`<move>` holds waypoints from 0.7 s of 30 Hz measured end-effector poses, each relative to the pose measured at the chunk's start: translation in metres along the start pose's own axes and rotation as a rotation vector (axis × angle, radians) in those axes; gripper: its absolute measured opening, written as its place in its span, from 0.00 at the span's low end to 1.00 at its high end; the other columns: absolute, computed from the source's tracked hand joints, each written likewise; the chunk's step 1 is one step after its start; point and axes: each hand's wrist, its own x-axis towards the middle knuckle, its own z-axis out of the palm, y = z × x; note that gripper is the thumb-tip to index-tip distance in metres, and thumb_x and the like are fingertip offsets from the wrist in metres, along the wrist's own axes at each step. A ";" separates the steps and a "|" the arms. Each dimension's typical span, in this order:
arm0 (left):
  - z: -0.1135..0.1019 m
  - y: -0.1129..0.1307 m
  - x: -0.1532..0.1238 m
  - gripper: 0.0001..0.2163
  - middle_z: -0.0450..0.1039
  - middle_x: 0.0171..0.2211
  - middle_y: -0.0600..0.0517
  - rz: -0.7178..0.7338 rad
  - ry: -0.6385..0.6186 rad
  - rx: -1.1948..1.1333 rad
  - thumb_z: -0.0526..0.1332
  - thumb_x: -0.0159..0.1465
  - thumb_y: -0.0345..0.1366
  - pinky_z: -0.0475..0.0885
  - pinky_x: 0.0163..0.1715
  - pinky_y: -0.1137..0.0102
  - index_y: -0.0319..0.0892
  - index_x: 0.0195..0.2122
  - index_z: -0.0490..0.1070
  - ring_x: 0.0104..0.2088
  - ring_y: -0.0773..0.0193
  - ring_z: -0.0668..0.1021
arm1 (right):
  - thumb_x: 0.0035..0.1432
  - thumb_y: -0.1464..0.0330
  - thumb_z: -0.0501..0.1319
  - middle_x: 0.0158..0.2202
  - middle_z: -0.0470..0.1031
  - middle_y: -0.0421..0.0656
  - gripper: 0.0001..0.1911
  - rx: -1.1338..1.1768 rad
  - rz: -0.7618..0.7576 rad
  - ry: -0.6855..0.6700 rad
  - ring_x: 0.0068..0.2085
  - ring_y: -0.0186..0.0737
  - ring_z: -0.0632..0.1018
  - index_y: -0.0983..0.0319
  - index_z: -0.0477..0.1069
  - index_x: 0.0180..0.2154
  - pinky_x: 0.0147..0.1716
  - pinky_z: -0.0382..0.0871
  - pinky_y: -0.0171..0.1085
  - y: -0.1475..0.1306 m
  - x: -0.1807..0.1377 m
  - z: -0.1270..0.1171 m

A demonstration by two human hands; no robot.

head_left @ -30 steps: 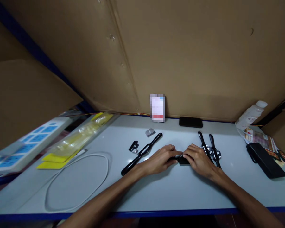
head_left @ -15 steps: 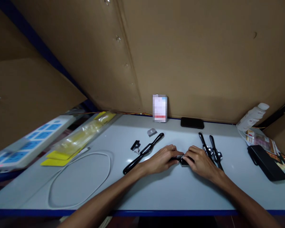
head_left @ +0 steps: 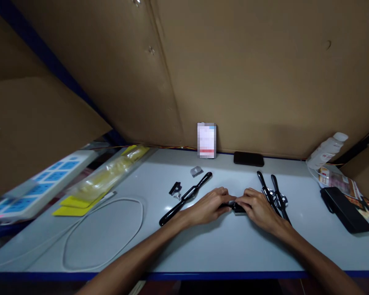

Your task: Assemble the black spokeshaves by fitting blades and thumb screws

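Both my hands meet at the middle of the white table (head_left: pixel 221 246). My left hand (head_left: pixel 207 206) and my right hand (head_left: pixel 258 209) pinch a small black part (head_left: pixel 237 208) between their fingertips, low over the tabletop. The part is mostly hidden by my fingers. Just left of my left hand lies a long black two-handled tool (head_left: pixel 186 198). Two more black-handled tools (head_left: pixel 273 196) lie right beside my right hand.
A small black clip (head_left: pixel 175 189) and a grey metal piece (head_left: pixel 196 171) lie behind the left tool. A white cable loop (head_left: pixel 103 235) and yellow packets (head_left: pixel 103 180) are on the left. A phone (head_left: pixel 248 159), a card (head_left: pixel 206 140), a bottle (head_left: pixel 326 150) and a black pouch (head_left: pixel 344 209) sit back and right.
My hands have stayed together on the small black part, with only slight finger shifts. The view has drifted a little.
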 end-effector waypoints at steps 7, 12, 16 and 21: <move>-0.001 0.000 0.000 0.12 0.70 0.39 0.48 0.035 0.004 0.016 0.60 0.70 0.31 0.68 0.44 0.66 0.46 0.53 0.75 0.42 0.57 0.74 | 0.66 0.74 0.63 0.35 0.77 0.44 0.07 0.039 -0.055 -0.015 0.38 0.41 0.76 0.62 0.80 0.37 0.40 0.69 0.39 -0.006 0.001 -0.003; -0.001 0.000 -0.001 0.13 0.70 0.40 0.48 0.031 0.002 0.022 0.60 0.70 0.31 0.68 0.45 0.65 0.45 0.55 0.74 0.42 0.56 0.74 | 0.65 0.80 0.58 0.40 0.79 0.45 0.12 0.072 0.050 0.012 0.41 0.42 0.77 0.62 0.77 0.44 0.44 0.70 0.41 -0.007 0.002 -0.005; -0.001 0.000 -0.001 0.14 0.69 0.40 0.48 0.029 0.007 0.023 0.59 0.71 0.31 0.68 0.45 0.65 0.47 0.56 0.73 0.42 0.56 0.74 | 0.65 0.80 0.57 0.37 0.77 0.45 0.13 0.037 -0.009 -0.013 0.40 0.42 0.76 0.62 0.78 0.42 0.42 0.70 0.40 -0.004 0.001 -0.008; 0.000 0.001 0.000 0.13 0.69 0.39 0.49 0.036 0.001 0.039 0.59 0.71 0.31 0.67 0.43 0.66 0.46 0.55 0.74 0.41 0.57 0.72 | 0.64 0.83 0.55 0.36 0.75 0.44 0.20 0.050 -0.113 -0.018 0.38 0.41 0.75 0.60 0.81 0.44 0.39 0.70 0.38 -0.001 0.001 -0.009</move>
